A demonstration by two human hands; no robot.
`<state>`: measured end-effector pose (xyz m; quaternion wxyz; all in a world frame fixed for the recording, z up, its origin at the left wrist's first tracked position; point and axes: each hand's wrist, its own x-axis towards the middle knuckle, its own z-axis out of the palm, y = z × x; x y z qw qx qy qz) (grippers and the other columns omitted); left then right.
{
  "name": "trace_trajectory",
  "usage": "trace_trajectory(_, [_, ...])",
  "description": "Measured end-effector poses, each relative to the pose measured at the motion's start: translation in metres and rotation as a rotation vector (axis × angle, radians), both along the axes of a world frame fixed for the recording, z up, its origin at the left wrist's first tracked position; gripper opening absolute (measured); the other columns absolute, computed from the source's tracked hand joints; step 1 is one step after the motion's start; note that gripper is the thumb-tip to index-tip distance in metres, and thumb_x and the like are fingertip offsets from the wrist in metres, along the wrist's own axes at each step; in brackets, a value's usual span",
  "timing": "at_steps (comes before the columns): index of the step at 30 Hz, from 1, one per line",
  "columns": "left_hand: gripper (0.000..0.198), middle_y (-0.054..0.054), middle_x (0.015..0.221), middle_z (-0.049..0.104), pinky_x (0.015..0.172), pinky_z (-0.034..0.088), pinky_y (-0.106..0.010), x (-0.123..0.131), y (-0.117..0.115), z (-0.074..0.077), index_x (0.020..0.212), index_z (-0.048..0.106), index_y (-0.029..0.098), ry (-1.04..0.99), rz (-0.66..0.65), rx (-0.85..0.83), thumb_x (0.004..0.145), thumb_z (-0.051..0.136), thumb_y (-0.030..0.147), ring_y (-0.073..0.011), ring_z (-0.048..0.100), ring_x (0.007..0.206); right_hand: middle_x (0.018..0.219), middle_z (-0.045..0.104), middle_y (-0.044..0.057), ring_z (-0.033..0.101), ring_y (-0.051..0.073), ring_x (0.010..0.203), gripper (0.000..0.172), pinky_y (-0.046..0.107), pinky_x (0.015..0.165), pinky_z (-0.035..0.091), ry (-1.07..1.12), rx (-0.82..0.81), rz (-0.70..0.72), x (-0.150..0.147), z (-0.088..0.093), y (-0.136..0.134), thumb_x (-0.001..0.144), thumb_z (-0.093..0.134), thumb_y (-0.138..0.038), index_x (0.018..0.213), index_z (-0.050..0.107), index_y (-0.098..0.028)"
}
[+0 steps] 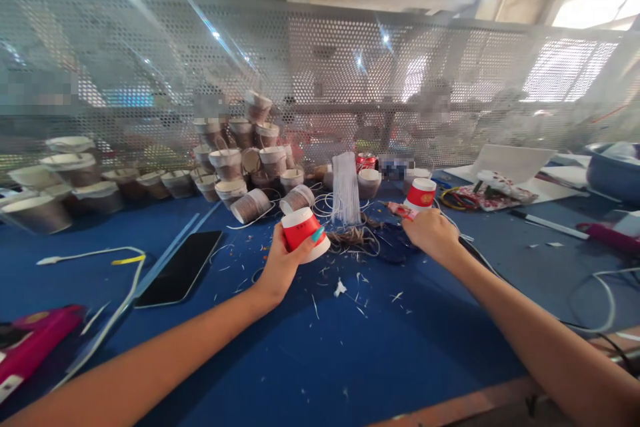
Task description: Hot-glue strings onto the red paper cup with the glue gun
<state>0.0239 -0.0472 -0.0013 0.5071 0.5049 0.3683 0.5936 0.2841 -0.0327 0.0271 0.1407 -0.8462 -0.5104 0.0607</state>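
My left hand (281, 265) is wrapped round a red and white paper cup (299, 230), tilted above the blue table, with the thumb across its front. My right hand (433, 235) is closed on what looks like a glue gun (399, 209), its pointed tip facing left; most of its body is hidden by the fingers. Just behind that hand is a second red and white cup (421, 192) with a gold emblem; whether they touch I cannot tell. Between the hands stands a bundle of clear sticks (345, 187), with brown twine (350, 237) in front of it.
Many twine-wrapped cups (225, 165) stand stacked at the back left. A black phone (180, 268) lies left, near a magenta tool (40, 340) and a white cable (135, 273). Scraps (340, 288) litter the blue table. A red can (366, 161) and a blue basin (613, 173) stand farther back.
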Motion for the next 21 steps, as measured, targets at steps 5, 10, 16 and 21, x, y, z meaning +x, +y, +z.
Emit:
trace_trajectory(5, [0.047,-0.001,0.09,0.062,0.073,0.05,-0.028,0.0,0.002,-0.002,0.101,0.05,0.02,-0.021,0.044,0.002,0.063,0.074,0.032,-0.0141,0.06,0.079,0.12,0.04,0.032,0.049,0.039,0.11,0.063,0.041,0.082,0.043,-0.039,0.033,-0.148,-0.011,-0.001,-0.001,0.078,0.049,-0.03,0.124,0.033,0.009])
trace_trajectory(10, [0.046,-0.001,0.09,0.063,0.072,0.051,-0.028,0.0,0.0,-0.002,0.101,0.051,0.02,-0.028,0.022,0.002,0.063,0.074,0.031,-0.0141,0.061,0.078,0.12,0.038,0.031,0.041,0.04,0.113,0.06,0.046,0.081,0.04,-0.035,0.11,-0.243,-0.004,-0.009,0.006,0.074,0.052,-0.029,0.121,0.036,0.005])
trace_trajectory(16, [0.047,0.0,0.089,0.062,0.071,0.051,-0.028,-0.007,0.011,-0.003,0.102,0.052,0.02,-0.063,0.112,0.05,0.062,0.074,0.031,-0.0139,0.061,0.077,0.114,0.037,0.029,0.036,0.041,0.109,0.051,0.054,0.082,0.033,-0.245,0.264,-0.055,-0.002,-0.02,0.003,0.072,0.052,-0.026,0.111,0.04,0.005])
trace_trajectory(21, [0.045,0.001,0.087,0.062,0.073,0.05,-0.028,-0.015,0.026,-0.006,0.101,0.052,0.021,-0.138,0.24,0.08,0.063,0.073,0.032,-0.0139,0.061,0.077,0.102,0.043,0.022,0.04,0.035,0.097,0.028,0.048,0.074,0.038,-0.299,0.518,0.185,-0.019,-0.022,-0.003,0.076,0.047,-0.028,0.093,0.046,-0.007])
